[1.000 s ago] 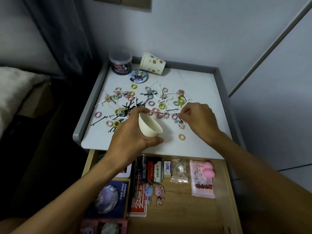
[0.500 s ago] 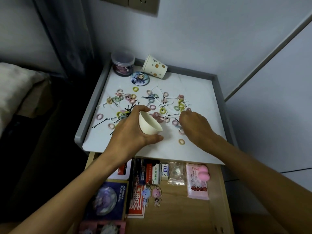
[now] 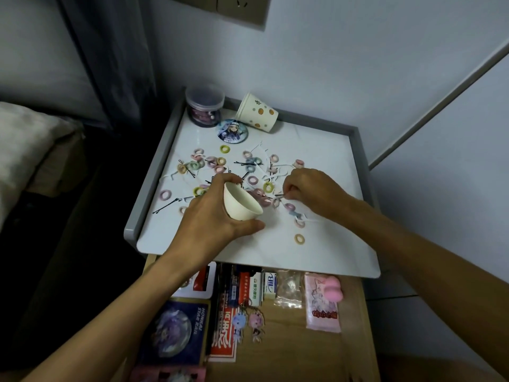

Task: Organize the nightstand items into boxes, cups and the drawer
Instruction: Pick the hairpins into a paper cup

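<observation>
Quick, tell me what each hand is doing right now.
Left hand: grips the small cream-white bowl-shaped cup, tilted.
Right hand: pinches what looks like a thin black metal hairpin.

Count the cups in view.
2. A small white cup held tilted in the left hand; a white paper cup with orange dots lying on its side at the back of the nightstand top. The drawer is partly hidden.

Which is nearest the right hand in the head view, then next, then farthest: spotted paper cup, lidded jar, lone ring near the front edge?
From the right hand:
1. Lone ring: just in front of the hand, on the person's side.
2. Spotted paper cup: tipped over at the back, around the middle.
3. Lidded jar: back left corner.
</observation>
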`<action>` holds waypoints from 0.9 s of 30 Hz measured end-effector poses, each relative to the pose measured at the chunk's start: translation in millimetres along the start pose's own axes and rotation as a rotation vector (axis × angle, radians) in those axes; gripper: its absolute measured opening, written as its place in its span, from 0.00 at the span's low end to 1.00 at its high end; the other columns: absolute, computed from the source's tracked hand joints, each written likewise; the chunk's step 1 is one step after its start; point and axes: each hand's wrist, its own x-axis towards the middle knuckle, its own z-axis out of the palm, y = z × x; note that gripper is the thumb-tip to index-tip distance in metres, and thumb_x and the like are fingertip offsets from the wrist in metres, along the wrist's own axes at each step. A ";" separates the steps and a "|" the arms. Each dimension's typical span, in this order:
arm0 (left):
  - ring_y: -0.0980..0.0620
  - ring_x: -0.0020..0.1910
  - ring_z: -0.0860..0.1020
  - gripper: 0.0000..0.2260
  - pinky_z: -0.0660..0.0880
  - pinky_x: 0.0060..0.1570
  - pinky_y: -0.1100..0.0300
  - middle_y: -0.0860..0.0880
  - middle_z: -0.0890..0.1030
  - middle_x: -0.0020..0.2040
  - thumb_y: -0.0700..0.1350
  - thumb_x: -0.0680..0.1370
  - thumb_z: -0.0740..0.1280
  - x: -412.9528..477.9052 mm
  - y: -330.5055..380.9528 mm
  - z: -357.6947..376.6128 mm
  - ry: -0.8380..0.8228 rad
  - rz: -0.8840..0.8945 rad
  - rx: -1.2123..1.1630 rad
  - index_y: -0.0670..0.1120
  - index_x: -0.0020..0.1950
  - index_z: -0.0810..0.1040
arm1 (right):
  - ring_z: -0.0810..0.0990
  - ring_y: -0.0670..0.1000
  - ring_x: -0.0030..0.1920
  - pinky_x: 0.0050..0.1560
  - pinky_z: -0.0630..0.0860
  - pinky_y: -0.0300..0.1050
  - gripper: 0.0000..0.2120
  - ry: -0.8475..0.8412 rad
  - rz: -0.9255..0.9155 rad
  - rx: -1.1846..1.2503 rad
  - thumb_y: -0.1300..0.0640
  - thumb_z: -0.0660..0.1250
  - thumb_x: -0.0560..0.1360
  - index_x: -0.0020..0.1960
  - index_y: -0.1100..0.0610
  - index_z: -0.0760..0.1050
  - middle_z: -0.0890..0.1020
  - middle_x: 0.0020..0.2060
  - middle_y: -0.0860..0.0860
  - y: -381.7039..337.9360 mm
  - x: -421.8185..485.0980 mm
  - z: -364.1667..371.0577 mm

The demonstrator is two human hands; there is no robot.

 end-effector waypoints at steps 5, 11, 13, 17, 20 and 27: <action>0.53 0.50 0.78 0.32 0.80 0.44 0.50 0.59 0.78 0.52 0.54 0.65 0.81 -0.8 0.3 0.5 0.004 0.005 -0.002 0.61 0.62 0.68 | 0.74 0.48 0.44 0.46 0.73 0.47 0.03 -0.039 0.007 0.018 0.59 0.69 0.76 0.45 0.56 0.79 0.74 0.42 0.46 -1.1 -2.5 0.7; 0.58 0.49 0.78 0.32 0.76 0.44 0.60 0.59 0.78 0.51 0.55 0.64 0.80 1.6 -0.8 -6.8 0.038 0.015 0.021 0.63 0.62 0.67 | 0.78 0.48 0.38 0.43 0.77 0.51 0.04 0.011 0.121 0.137 0.61 0.71 0.73 0.40 0.55 0.79 0.82 0.36 0.47 17.3 -4.1 -3.5; 0.60 0.48 0.77 0.32 0.73 0.42 0.64 0.60 0.77 0.51 0.55 0.65 0.80 2.3 0.4 -7.1 0.040 0.016 0.021 0.62 0.62 0.67 | 0.79 0.49 0.39 0.45 0.77 0.51 0.02 0.025 0.137 0.129 0.61 0.71 0.75 0.43 0.56 0.80 0.83 0.38 0.49 19.9 -3.4 -3.7; 0.55 0.49 0.78 0.32 0.76 0.45 0.58 0.57 0.78 0.51 0.55 0.64 0.80 2.1 -0.4 -5.8 0.034 0.011 0.015 0.62 0.62 0.68 | 0.82 0.54 0.46 0.51 0.78 0.51 0.06 0.027 0.119 0.112 0.61 0.70 0.76 0.52 0.60 0.84 0.86 0.48 0.55 20.6 -1.9 -4.3; 0.55 0.48 0.78 0.32 0.77 0.45 0.57 0.57 0.78 0.51 0.55 0.64 0.80 2.8 -0.9 -6.3 0.029 0.007 0.009 0.61 0.62 0.68 | 0.82 0.55 0.47 0.51 0.77 0.51 0.08 0.032 0.086 0.071 0.60 0.68 0.77 0.52 0.60 0.84 0.86 0.49 0.55 20.6 -3.4 -6.4; 0.59 0.47 0.78 0.31 0.74 0.40 0.64 0.59 0.78 0.50 0.55 0.65 0.80 1.0 1.8 -7.6 0.024 0.016 -0.008 0.61 0.63 0.68 | 0.83 0.55 0.51 0.50 0.77 0.45 0.06 0.279 0.144 0.157 0.59 0.69 0.77 0.50 0.59 0.84 0.86 0.47 0.54 5.7 -8.6 -10.3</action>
